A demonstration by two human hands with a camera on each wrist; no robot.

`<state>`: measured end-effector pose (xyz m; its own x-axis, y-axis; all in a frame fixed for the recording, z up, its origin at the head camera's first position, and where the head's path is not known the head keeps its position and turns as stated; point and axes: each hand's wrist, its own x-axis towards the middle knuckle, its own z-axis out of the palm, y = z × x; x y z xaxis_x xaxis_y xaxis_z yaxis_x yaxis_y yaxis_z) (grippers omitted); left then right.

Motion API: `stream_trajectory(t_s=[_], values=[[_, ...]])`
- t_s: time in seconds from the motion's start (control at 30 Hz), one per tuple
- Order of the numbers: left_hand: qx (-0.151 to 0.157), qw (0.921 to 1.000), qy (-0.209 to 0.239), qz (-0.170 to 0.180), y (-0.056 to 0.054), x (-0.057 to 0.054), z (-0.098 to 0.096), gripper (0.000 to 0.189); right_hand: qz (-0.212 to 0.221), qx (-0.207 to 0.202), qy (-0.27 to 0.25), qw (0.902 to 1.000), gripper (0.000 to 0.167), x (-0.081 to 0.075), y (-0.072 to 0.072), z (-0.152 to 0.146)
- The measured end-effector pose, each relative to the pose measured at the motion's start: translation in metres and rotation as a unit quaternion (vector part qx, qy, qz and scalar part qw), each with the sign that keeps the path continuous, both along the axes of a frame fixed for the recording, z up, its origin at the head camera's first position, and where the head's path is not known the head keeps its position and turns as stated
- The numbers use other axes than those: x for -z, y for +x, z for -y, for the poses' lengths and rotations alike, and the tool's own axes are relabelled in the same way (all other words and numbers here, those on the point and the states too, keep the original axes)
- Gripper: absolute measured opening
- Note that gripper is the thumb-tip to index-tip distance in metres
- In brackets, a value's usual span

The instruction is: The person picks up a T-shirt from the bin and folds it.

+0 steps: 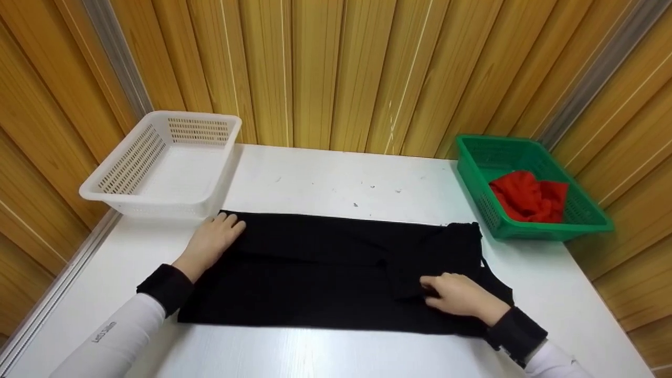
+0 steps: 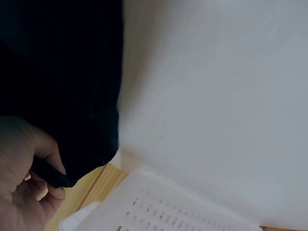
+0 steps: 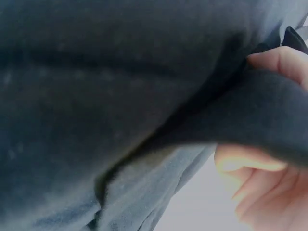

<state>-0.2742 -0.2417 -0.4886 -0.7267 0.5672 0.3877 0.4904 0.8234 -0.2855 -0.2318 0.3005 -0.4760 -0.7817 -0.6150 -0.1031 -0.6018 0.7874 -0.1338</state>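
Observation:
A black shirt (image 1: pixel 315 294) lies stretched lengthwise across the white table, with one long side folded over. Its left end is under my left hand (image 1: pixel 212 241), which in the left wrist view pinches the cloth edge between thumb and fingers. Towards the right end, a sleeve-like flap (image 1: pixel 436 252) lies over the body of the shirt. There my right hand (image 1: pixel 462 296) grips a fold; in the right wrist view the dark cloth (image 3: pixel 250 110) passes between thumb and fingers. Part of that hand is hidden by the fabric.
A white plastic basket (image 1: pixel 157 202) stands at the back left, close to the shirt's left corner. At the back right is a green basket (image 1: pixel 551 231) with a crumpled red cloth (image 1: pixel 530 197) inside. Wood-patterned panels (image 1: pixel 315 73) border the white table (image 1: pixel 315 178).

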Motion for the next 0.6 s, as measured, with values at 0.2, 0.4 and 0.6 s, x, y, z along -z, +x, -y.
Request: stream_trajectory(t_s=[0.2,0.4,0.6], values=[[-0.015,0.9861,0.02,0.164,0.008,-0.008,0.004,0.025,0.065,0.063,0.002,0.9959,0.039,-0.001,0.006,-0.001],[-0.034,0.9846,0.018,0.171,0.008,-0.014,0.007,0.025,0.11,0.135,-0.014,0.9845,0.052,-0.01,0.01,-0.006],[-0.045,0.993,0.015,0.108,0.006,-0.008,0.014,0.017,0.136,0.083,-0.006,0.9872,0.046,-0.017,0.011,-0.007]])
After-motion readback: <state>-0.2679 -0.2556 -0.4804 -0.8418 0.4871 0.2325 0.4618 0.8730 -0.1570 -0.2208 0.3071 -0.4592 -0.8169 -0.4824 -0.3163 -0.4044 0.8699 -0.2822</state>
